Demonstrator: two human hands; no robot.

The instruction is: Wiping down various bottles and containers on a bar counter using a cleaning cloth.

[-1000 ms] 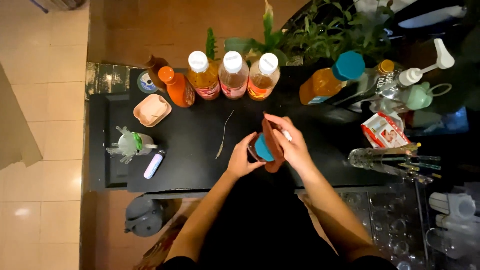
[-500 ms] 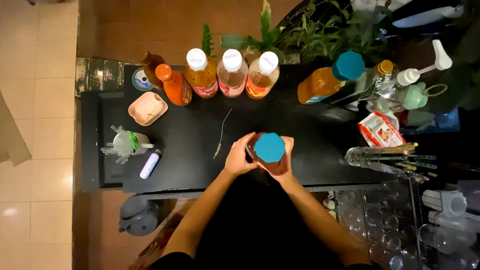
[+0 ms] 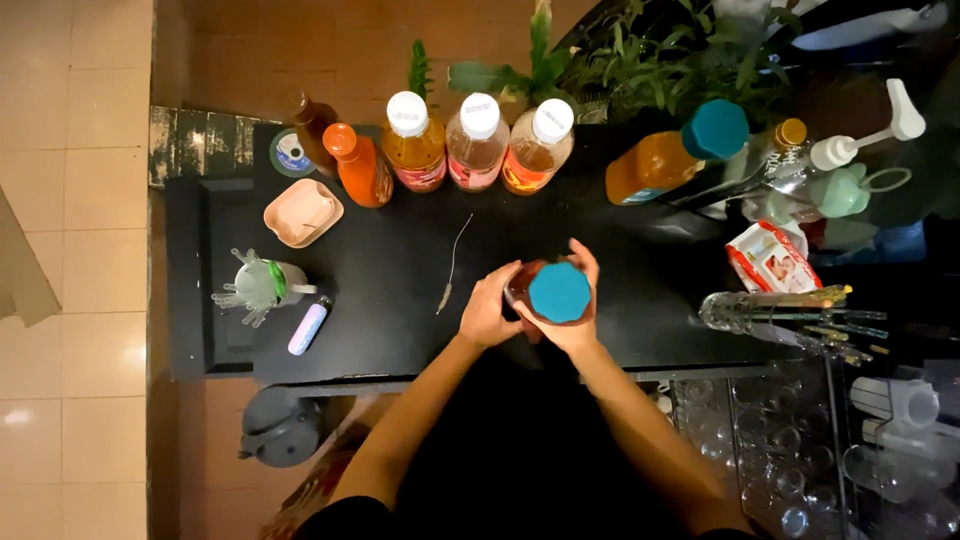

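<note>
A second ago the jar (image 3: 545, 295) lay tipped between the hands with its teal lid (image 3: 559, 292) facing left; now it stands upright at the centre of the frame on the black counter (image 3: 400, 290), lid facing the camera. The left hand (image 3: 488, 312) cups its left side, and the right hand (image 3: 575, 305) wraps round it from behind and below the lid, so both hands are together, clamped on the jar. The lid looks seated, though whether it is tight cannot be told. Above, along the counter's far edge, stand three white-capped bottles (image 3: 478, 140) and an orange bottle (image 3: 360, 168); a pink dish (image 3: 303, 212) sits at the upper left, and a thin stick (image 3: 452, 262) lies just left of the hands.
</note>
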